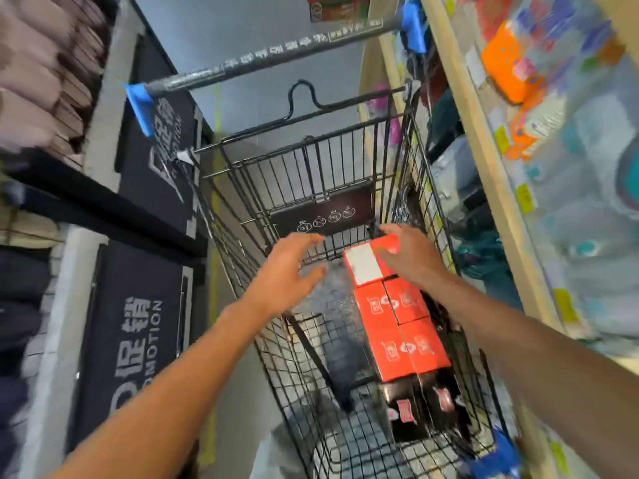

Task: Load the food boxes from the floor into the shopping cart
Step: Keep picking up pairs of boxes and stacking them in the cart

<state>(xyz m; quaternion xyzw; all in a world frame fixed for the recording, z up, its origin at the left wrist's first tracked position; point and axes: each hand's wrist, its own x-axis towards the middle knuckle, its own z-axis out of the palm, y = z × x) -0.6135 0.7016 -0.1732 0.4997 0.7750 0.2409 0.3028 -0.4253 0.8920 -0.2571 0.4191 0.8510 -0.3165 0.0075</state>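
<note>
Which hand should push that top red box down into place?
Right. The right hand already rests on the top red box by the cart wall; the left hand hovers open, touching nothing.

Black promotion panels (138, 340) at left; blurred packaged goods on wooden shelving (484, 140) at right

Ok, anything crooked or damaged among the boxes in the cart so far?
Nothing looks damaged or spilled. The orange boxes sit in a neat double row along the cart's right side, black boxes nearest the camera. The box under the right hand is turned with a white face up, unlike the others.
</note>
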